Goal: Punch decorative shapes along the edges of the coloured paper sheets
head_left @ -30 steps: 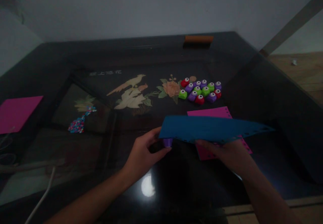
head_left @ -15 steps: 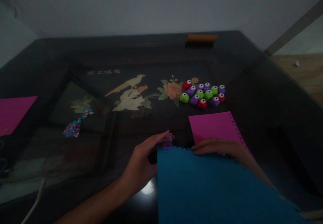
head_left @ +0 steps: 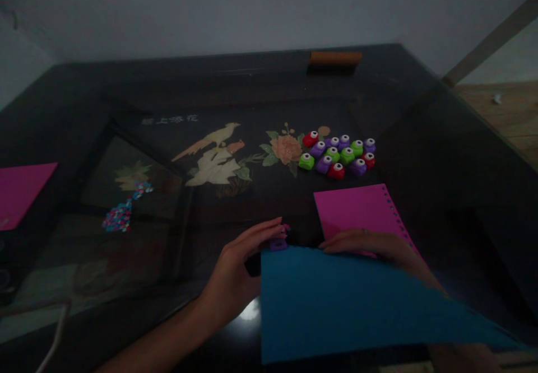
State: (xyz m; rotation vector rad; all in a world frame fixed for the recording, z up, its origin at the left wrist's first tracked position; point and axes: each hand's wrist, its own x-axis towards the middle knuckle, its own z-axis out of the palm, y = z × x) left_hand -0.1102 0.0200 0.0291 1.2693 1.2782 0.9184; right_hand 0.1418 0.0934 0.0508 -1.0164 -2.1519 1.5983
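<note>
My left hand [head_left: 241, 269] is closed around a small purple craft punch [head_left: 277, 245], its fingers over the top. The punch sits at the top left corner of a blue sheet [head_left: 336, 306]. Small pink bits show by the fingertips. My right hand [head_left: 370, 243] grips the far edge of the blue sheet, fingers on top and thumb hidden beneath. The sheet is tilted, with its near edge off the table. Partly under my right hand lies a pink sheet [head_left: 357, 210] with a row of punched holes along its right side.
Several red, green and purple craft punches [head_left: 336, 157] stand grouped behind the pink sheet. A pile of tiny punched paper bits [head_left: 119, 217] lies at left, near another pink sheet [head_left: 23, 194]. An orange-brown roll [head_left: 335, 58] rests at the table's [head_left: 252, 90] far edge. A pale cable [head_left: 59, 334] is lower left.
The blue sheet's near edge has risen and its surface now looks foreshortened. My left fingers lie further over the purple punch. Both hands stay in nearly the same place.
</note>
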